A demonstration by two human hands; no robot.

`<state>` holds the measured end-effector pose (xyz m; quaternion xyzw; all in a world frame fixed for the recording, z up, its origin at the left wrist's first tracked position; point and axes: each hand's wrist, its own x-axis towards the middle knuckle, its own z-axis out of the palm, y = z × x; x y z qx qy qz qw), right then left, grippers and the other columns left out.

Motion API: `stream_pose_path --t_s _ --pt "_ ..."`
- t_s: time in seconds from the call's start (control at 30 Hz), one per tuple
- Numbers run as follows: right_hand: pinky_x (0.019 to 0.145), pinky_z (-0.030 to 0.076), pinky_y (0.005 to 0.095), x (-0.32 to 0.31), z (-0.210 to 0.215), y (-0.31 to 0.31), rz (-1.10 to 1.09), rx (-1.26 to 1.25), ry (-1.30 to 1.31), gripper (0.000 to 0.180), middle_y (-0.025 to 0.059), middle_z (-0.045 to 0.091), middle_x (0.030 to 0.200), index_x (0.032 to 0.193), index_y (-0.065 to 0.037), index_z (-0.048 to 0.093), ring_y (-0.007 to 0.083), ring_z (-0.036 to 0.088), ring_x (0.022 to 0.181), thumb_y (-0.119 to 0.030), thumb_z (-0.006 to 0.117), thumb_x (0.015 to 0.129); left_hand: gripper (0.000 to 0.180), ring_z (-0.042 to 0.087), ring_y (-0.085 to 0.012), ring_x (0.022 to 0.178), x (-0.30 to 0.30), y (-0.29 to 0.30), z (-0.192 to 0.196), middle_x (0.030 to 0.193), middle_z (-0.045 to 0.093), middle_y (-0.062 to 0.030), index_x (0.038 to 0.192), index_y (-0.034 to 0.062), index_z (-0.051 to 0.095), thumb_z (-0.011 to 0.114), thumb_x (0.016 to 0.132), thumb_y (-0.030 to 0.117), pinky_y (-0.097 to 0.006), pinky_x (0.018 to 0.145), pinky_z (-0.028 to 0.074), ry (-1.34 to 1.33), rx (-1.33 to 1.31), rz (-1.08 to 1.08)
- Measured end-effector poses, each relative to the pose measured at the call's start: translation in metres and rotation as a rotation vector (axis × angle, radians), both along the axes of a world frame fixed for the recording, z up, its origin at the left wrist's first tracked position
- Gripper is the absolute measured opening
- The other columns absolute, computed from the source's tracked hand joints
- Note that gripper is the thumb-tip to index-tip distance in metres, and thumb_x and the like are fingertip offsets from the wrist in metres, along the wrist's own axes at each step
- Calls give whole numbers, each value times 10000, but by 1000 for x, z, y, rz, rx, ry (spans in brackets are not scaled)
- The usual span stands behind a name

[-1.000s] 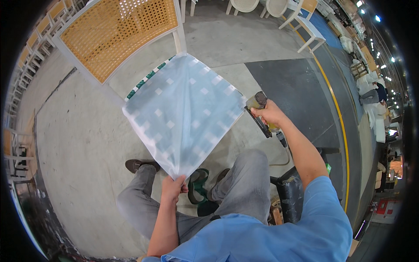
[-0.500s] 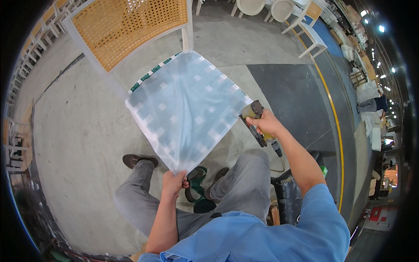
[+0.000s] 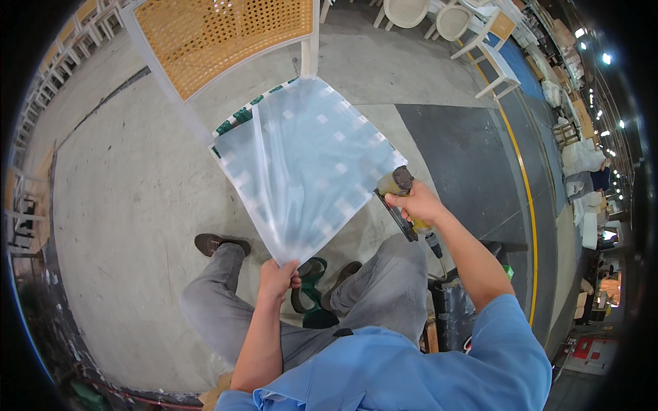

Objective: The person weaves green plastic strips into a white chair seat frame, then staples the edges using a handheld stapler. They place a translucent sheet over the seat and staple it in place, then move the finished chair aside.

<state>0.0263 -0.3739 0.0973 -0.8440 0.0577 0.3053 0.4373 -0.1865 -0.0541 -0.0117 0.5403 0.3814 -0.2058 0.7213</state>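
Translucent plastic sheet (image 3: 305, 168) lies stretched over the green-and-white woven seat of a white chair (image 3: 233, 41). At the sheet's near corner, the left hand (image 3: 277, 279) pinches it tight; at its right edge, the right hand (image 3: 418, 204) is wrapped around a staple gun (image 3: 397, 198), nose touching the sheet. Fastening seems to be the step in hand; the next shot needs the sheet kept taut.

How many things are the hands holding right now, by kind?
Translucent white plastic sheet over the green-and-white woven seat panel, gripped by the left hand: 1
Yellow and black staple gun, gripped by the right hand: 1
Total: 2
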Motion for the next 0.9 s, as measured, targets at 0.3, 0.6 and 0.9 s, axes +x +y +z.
stream_pose_path --t_s 0.3,0.6,0.9 --pt "482 466 303 -13 -1 22 46 -111 -7 365 38 655 792 1091 -12 659 119 553 538 -282 819 905 209 635 -181 548 -1 2 -5 756 623 -69 1017 -40 652 701 937 147 -347 525 576 -19 4 13" --pt "486 464 290 -37 11 43 58 -12 61 304 42 697 888 1121 -9 662 109 553 546 -237 774 954 200 643 -173 567 2 9 -4 767 635 -70 1021 -49 649 689 948 133 -333 522 571 -28 -10 52" --pt "470 471 304 -53 -4 54 63 -34 62 380 42 671 832 1155 -5 656 119 556 535 -264 810 923 224 642 -183 573 1 8 -3 771 623 -74 1057 -60 638 704 952 127 -347 544 595 -44 -37 42"
